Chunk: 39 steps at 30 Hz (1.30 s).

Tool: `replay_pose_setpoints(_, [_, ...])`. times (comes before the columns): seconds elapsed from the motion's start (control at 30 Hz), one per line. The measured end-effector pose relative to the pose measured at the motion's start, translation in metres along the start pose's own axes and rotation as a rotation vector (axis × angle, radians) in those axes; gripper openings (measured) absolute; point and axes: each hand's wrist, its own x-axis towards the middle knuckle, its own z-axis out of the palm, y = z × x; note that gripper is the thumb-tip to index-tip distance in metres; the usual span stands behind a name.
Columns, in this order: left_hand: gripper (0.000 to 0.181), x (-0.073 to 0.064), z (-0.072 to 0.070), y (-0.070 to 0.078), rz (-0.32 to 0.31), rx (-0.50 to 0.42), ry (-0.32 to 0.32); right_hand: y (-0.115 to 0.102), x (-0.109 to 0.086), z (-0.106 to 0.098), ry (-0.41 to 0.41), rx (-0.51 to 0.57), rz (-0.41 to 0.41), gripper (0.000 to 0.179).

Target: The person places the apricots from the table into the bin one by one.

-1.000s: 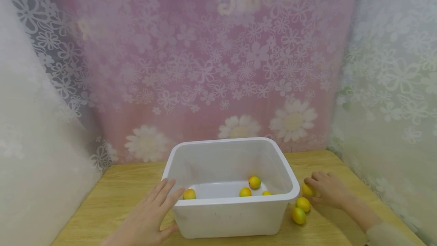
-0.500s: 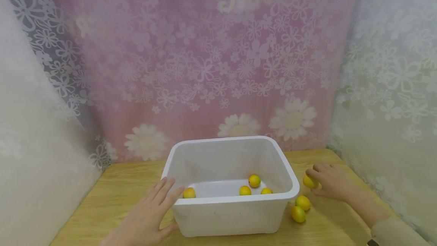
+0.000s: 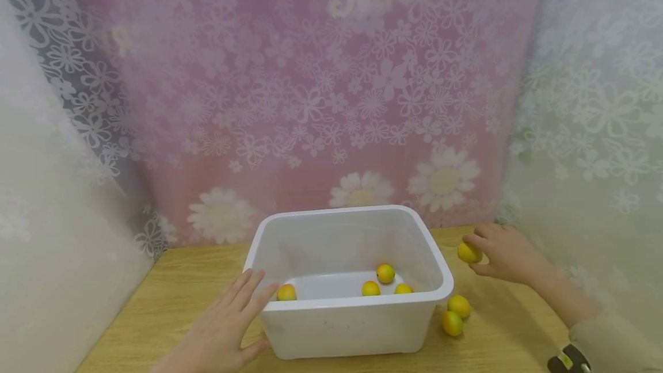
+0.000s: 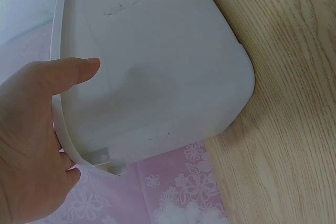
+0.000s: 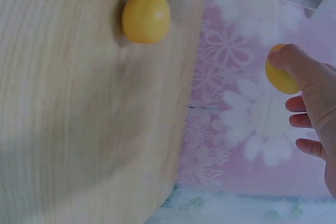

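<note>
A white plastic bin (image 3: pixel 347 327) stands on the wooden table. At its near left corner my left hand (image 3: pixel 223 321) straddles the rim, with the thumb on the outer wall and the fingers over the edge; the left wrist view shows the thumb (image 4: pixel 73 74) along that wall. Away to the right of the bin, my right hand (image 3: pixel 510 252) pinches a small yellow fruit (image 3: pixel 468 252) above the table. In the right wrist view, the thumb lies across this yellow fruit (image 5: pixel 281 80). Several similar fruits, such as one orange-tinged fruit (image 3: pixel 385 273), lie inside the bin, partly hidden by its front wall.
Two more fruits touch each other on the table beside the bin's right wall, a yellow one (image 3: pixel 458 307) and a greenish one (image 3: pixel 452 323). A pink flowered curtain (image 3: pixel 331 102) hangs behind the wooden table (image 3: pixel 171 298), and pale sheets flank both sides.
My right hand has lifted the fruit off the table beside the other two and carried it up and away from them. My left hand stays at the bin's corner.
</note>
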Motion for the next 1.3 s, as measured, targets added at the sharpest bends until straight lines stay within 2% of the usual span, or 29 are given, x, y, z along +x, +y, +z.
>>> replay_pose_setpoints(0.13, [0.081,-0.001,0.001,0.0,0.011,0.03,0.028,0.001,0.011,-0.013,-0.01,0.014,0.008,0.041])
replay_pose_setpoints(0.3, [0.084,-0.001,0.004,-0.001,0.053,0.074,0.1,0.006,0.028,-0.025,0.042,0.006,-0.022,0.042])
replay_pose_setpoints(0.53, [0.088,0.001,0.003,-0.003,0.061,0.072,0.097,0.013,0.049,-0.037,0.095,0.004,-0.085,0.046])
replay_pose_setpoints(0.7, [0.087,0.001,0.004,-0.004,0.086,0.107,0.125,0.011,0.066,-0.047,0.107,-0.019,-0.108,0.042])
replay_pose_setpoints(1.07, [0.086,0.0,0.003,-0.002,0.059,0.082,0.091,-0.002,0.096,-0.065,0.004,0.016,-0.069,0.039])
replay_pose_setpoints(1.3, [0.083,0.0,0.0,0.0,0.003,0.036,0.043,-0.014,0.114,-0.068,-0.041,0.053,-0.063,0.039])
